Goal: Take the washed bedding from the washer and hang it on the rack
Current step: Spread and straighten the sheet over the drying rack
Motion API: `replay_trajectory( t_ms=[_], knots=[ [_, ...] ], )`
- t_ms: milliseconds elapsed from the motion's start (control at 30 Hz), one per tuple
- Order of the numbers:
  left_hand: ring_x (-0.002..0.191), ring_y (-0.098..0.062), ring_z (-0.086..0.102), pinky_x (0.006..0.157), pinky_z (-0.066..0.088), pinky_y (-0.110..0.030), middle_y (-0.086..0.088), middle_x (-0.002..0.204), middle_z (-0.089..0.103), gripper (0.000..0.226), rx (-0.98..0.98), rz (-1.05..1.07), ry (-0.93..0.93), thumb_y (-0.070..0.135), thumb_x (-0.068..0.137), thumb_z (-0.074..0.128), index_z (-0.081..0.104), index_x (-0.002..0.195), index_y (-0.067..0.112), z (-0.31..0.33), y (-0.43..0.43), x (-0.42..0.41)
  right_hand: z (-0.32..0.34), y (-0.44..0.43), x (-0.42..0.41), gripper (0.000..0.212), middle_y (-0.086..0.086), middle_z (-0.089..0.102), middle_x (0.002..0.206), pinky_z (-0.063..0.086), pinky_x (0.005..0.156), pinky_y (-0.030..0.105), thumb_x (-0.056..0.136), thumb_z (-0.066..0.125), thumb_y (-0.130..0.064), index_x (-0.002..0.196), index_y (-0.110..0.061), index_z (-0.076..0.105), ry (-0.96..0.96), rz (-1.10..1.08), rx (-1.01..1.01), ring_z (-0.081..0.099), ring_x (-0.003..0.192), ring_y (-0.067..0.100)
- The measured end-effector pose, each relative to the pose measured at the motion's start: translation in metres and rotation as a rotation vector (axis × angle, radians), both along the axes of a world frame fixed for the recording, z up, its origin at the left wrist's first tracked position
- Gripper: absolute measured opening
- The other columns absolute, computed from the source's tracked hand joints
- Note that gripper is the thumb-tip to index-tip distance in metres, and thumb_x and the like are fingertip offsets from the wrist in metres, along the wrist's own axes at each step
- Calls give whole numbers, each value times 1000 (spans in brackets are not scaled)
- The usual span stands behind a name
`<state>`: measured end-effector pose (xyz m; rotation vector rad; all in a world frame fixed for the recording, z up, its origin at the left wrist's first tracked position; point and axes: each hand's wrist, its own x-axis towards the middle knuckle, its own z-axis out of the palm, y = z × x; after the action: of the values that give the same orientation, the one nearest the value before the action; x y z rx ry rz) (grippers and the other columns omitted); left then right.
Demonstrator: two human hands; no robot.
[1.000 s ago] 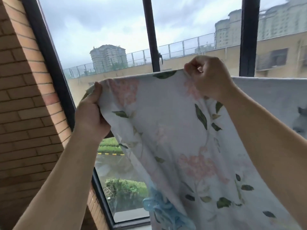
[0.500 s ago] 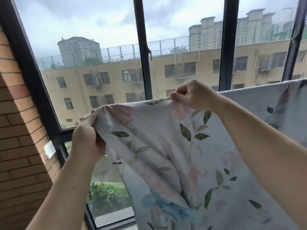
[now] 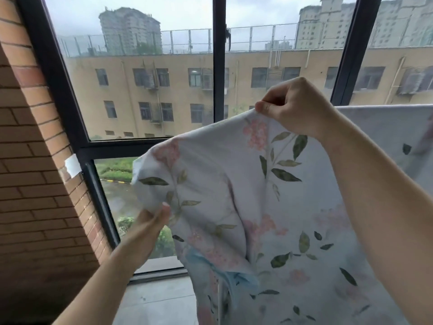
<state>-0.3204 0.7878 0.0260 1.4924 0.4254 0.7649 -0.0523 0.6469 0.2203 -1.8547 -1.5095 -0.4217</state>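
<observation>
1. My left hand (image 3: pixel 150 227) has dropped from the top hem to a lower fold near the left corner of the floral sheet (image 3: pixel 234 195); fingers closed on cloth there.
2. My right hand (image 3: pixel 295 109) still pinches the top edge, raised in front of the window frame (image 3: pixel 219 66).
3. The sheet's right part already drapes level, presumably over the rack, which is hidden.
4. Judgement: I'm spreading out the left end, so hanging is nearly done.
</observation>
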Motion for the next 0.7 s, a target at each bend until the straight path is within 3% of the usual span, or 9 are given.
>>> replay_trajectory(
  t_ms=[67, 133, 200, 367, 433, 500, 600, 633, 700],
  knots=[
    [98, -11, 68, 77, 52, -21, 9, 98, 75, 45, 192, 70, 284, 41, 58, 88, 72, 98, 29, -36, -18, 3, -3, 1, -1, 20, -6, 72, 78, 45, 65, 17, 93, 67, -32, 94, -16, 79, -11, 3, 24, 64, 72, 9],
    [94, -3, 67, 75, 51, -19, 16, 96, 73, 52, 315, 113, 452, 52, 50, 90, 70, 94, 32, -66, -29, 9, -5, 1, -1, 22, -1, 74, 80, 50, 69, 21, 94, 66, -33, 93, -16, 79, -27, -3, 48, 66, 75, 14],
    [93, 8, 63, 77, 48, -15, 28, 96, 69, 44, 394, 141, 472, 46, 59, 89, 68, 95, 34, -79, -41, 20, -7, 1, 0, 24, 0, 74, 80, 54, 69, 24, 95, 64, -34, 94, -16, 79, -41, -3, 67, 67, 74, 16],
    [104, 13, 58, 86, 47, -12, 36, 109, 64, 28, 662, 94, 430, 50, 77, 74, 63, 102, 53, -84, -71, 50, -28, 9, 4, 39, 3, 70, 70, 55, 60, 32, 100, 51, -37, 83, -12, 76, -130, -66, 170, 62, 61, 22],
    [106, 7, 59, 88, 48, -15, 29, 113, 66, 39, 690, 167, 460, 59, 82, 63, 65, 116, 42, -89, -77, 62, -43, 15, 2, 39, -1, 70, 74, 53, 72, 31, 101, 47, -35, 84, -14, 75, -194, -121, 319, 62, 67, 18],
    [106, -12, 63, 88, 51, -26, 10, 114, 70, 57, 697, 313, 556, 66, 86, 48, 64, 124, 26, -97, -80, 75, -56, 21, 1, 36, -3, 74, 83, 44, 86, 30, 100, 46, -33, 86, -17, 76, -259, -163, 517, 66, 78, 17],
    [94, -30, 65, 82, 50, -32, -11, 95, 73, 62, 784, 379, 628, 60, 92, 36, 70, 104, 9, -96, -98, 87, -67, 29, 3, 30, -2, 74, 84, 38, 87, 30, 99, 52, -28, 84, -16, 75, -320, -186, 698, 67, 81, 18],
    [96, -29, 64, 86, 50, -32, -10, 97, 73, 60, 775, 323, 566, 59, 90, 38, 70, 106, 10, -98, -105, 91, -68, 30, 5, 29, -1, 73, 83, 38, 87, 31, 98, 53, -27, 83, -15, 75, -332, -181, 717, 67, 80, 19],
    [111, -14, 62, 101, 46, -31, 0, 116, 71, 55, 446, 63, 524, 57, 83, 51, 64, 121, 20, -94, -125, 94, -68, 31, 9, 28, -1, 73, 83, 38, 88, 31, 98, 55, -27, 83, -15, 75, -347, -175, 734, 67, 80, 19]
  ],
)
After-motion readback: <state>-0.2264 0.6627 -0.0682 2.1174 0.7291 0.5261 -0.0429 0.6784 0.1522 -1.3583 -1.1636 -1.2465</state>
